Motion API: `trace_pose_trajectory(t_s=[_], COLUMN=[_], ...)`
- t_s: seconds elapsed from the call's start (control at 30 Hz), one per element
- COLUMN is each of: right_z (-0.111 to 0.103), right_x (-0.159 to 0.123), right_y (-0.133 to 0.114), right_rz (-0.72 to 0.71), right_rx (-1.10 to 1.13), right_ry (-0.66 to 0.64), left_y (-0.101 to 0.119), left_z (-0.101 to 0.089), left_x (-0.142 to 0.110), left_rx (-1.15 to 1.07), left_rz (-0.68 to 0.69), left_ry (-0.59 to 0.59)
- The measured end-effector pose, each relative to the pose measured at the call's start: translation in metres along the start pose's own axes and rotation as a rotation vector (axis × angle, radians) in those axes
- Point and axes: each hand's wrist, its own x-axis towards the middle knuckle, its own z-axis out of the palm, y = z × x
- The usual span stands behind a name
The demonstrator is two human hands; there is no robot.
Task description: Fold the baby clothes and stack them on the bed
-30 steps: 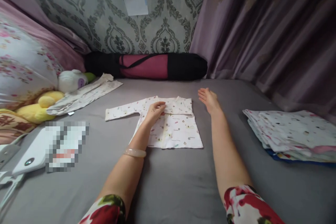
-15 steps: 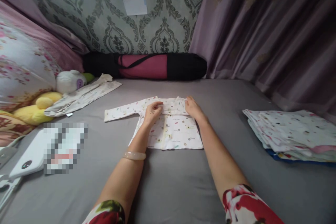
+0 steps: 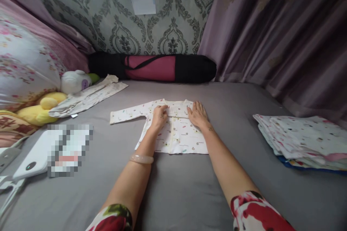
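Note:
A small white baby shirt [image 3: 187, 139] with a scattered print lies flat on the grey sheet, front side up. Its left-hand sleeve [image 3: 127, 114] stretches out to the side, while the other sleeve [image 3: 177, 111] is folded across the chest. My left hand [image 3: 160, 117] has its fingers closed at the end of that folded sleeve; the fingertips are partly hidden. My right hand [image 3: 197, 114] lies flat on the shirt's right shoulder, palm down with fingers stretched out.
Folded clothes [image 3: 303, 137] are stacked at the right. At the left are printed trousers [image 3: 92, 97], a yellow plush toy [image 3: 38, 112], a white plush toy [image 3: 74, 81] and a white device [image 3: 35, 155] with a cable. A long black and maroon bag [image 3: 151, 68] lies along the wall.
My right hand has come in from the right of the shirt onto its right shoulder and flattened there. My left hand has stayed at the folded sleeve.

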Motion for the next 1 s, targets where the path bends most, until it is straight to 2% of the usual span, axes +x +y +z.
trace_pose_trajectory(t_s=[0.13,0.3,0.43,0.5,0.63,0.73,1.0], right_z=[0.001,-0.01,-0.019,-0.017,-0.005,0.001,-0.011], right_x=[0.0,0.001,0.001,0.0,-0.001,0.0,0.003], right_y=[0.0,-0.007,-0.016,-0.017,-0.012,-0.008,-0.015], right_rz=[0.003,0.023,-0.063,-0.097,-0.067,-0.065,-0.029], right_rx=[-0.023,-0.067,-0.106,-0.111,-0.123,-0.137,-0.153], right_ry=[-0.006,-0.067,-0.053,-0.048,-0.056,-0.066,-0.146], left_y=[0.0,0.006,0.011,0.011,0.01,0.011,0.021], left_z=[-0.001,-0.008,-0.017,-0.021,-0.026,-0.029,-0.037], left_x=[-0.001,0.0,-0.001,-0.003,-0.009,-0.011,-0.012], left_rx=[0.105,0.167,0.141,0.162,0.212,0.237,0.278], left_rz=[0.014,-0.051,-0.055,-0.055,-0.08,-0.1,-0.122], left_ry=[-0.022,-0.013,-0.009,-0.037,-0.128,-0.146,-0.196])
